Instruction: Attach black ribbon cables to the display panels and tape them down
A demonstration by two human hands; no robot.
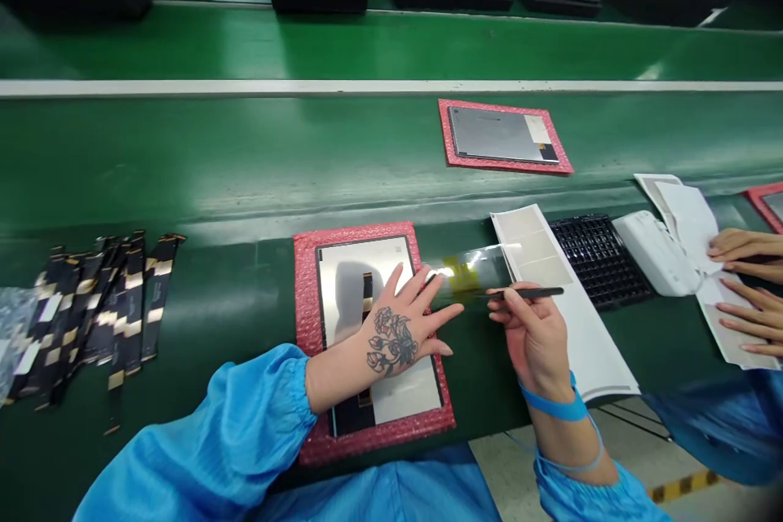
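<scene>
The left hand (404,334) lies flat with fingers spread on the panel (351,281), gripping nothing; its fingertips reach past the panel's right edge onto the rim of the pink mat (306,302) beneath. The mat sits on the green counter (232,277), its near edge close to the counter's front. The right hand (535,334) is closed on black tweezers (529,292), held level just right of the mat. A clear film (474,269) spans the narrow gap between the left fingertips and the white sheets (575,318); whether the tweezers grip it cannot be told. Bare counter lies open between the mat and the flex cables (91,306), well to the left. Right of the sheets are a black tray (596,257) and a white device (652,253), where a co-worker's hands (746,277) rest on paper. On the belt beyond lies a second panel (498,134).
</scene>
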